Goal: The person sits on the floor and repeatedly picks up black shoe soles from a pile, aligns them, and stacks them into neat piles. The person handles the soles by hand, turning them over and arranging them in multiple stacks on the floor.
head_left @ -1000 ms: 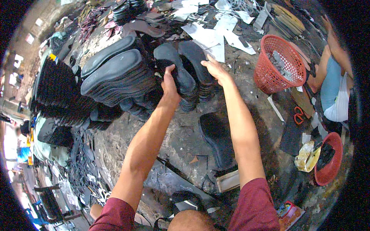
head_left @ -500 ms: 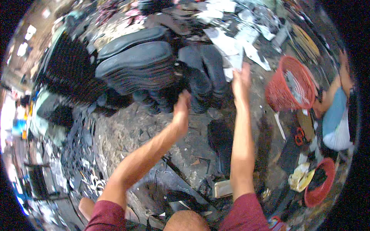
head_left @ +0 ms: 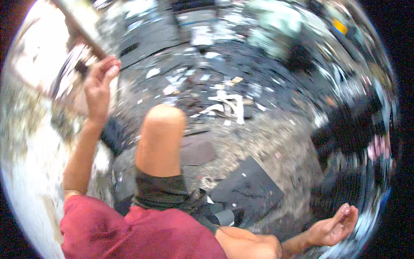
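Note:
My left hand (head_left: 99,88) is raised at the upper left, in front of the lower end of a brown bar (head_left: 84,36). Its fingers are loosely bent, with a small gap to the thumb, and I see nothing held. Whether it touches the bar I cannot tell. Low at the right, my right hand (head_left: 334,227) is turned palm up, fingers half curled and nothing in it. Nearest to it is a blurred dark stack (head_left: 338,185) of ridged layers. A flat dark sheet (head_left: 248,190) lies on the ground between my knees and that stack.
White strips (head_left: 228,108) and many dark and pale scraps (head_left: 189,82) litter the ground ahead. A pale green bundle (head_left: 276,26) lies at the far right of them. A bright pale surface (head_left: 26,172) runs along my left side.
The view has swung left, away from the dark sole-shaped stacks and red baskets. My right hand has left the white sheets; both hands have spread wide apart.

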`<state>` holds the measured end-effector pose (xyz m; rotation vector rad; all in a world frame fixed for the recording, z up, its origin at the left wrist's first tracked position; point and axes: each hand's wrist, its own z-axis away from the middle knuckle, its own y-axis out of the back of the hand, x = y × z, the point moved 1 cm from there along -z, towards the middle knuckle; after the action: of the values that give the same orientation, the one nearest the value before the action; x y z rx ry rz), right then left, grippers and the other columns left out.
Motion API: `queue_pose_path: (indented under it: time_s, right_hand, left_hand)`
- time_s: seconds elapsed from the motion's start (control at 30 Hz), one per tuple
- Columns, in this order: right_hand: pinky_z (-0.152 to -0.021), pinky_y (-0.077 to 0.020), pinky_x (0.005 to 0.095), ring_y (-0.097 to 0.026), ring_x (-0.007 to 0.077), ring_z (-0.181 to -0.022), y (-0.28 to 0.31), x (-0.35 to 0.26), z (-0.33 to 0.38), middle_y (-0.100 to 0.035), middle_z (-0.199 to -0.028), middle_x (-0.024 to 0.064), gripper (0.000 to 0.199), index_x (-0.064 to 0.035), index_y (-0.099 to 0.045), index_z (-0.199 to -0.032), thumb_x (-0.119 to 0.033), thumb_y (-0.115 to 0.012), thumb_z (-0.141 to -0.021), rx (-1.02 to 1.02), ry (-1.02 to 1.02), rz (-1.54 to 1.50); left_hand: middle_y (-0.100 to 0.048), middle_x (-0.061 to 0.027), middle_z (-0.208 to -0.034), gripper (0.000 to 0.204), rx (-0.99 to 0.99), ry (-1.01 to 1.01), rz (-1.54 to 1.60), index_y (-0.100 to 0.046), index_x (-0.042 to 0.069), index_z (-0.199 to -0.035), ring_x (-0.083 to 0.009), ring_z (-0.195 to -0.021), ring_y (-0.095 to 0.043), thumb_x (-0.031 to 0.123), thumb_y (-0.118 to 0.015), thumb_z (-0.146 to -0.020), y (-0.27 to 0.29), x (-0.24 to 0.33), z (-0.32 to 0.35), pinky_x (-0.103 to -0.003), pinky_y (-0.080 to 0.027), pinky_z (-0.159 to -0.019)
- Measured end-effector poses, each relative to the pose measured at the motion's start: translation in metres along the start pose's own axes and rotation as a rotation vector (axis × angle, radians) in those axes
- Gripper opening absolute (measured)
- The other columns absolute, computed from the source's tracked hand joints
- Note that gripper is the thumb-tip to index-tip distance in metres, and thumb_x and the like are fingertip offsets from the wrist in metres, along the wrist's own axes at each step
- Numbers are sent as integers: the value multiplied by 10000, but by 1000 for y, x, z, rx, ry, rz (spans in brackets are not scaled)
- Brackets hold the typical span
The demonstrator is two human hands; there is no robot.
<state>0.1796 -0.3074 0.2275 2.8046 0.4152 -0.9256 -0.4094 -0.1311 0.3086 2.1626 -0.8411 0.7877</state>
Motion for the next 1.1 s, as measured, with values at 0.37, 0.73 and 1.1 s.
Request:
queue_pose_path:
  time_s: [0.37, 0.73, 1.1]
  right_hand:
    - [-855, -532, 390, -678, 311, -970, -384, -277, 124, -707, -1047, 138, 338, -82, -715, -1117, 46, -727, -804, -1344, 660, -555]
    - [-1100, -396, 552, -407, 398, -1415, -444, -546, 566, -454, -1530, 154, 484, -141, -578, -1379, -349, -643, -946, -1551, 988, -1069]
    - [-977, -462, 464, -473, 357, -1189, -471, -496, 588, -525, -1201, 147, 765, -137, -553, -1366, -446, -852, -734, -1540, 337, -739]
  left_hand:
    - [-525, -240, -1405, 972, 654, 970, -737, -432, 52, -1467, -398, -1308, -495, 222, -914, -641, 187, -418, 397, -469, -383, -1124]
    - [-500, -263, -1383, 983, 566, 888, -946, -423, 41, -1435, -475, -1301, -437, 209, -922, -604, 155, -477, 351, -536, -343, -1121]
    - [-512, -157, -1279, 653, 345, 631, -930, -535, 173, -1132, -414, -1221, -457, 51, -827, -560, 175, -441, 313, -556, -309, -1031]
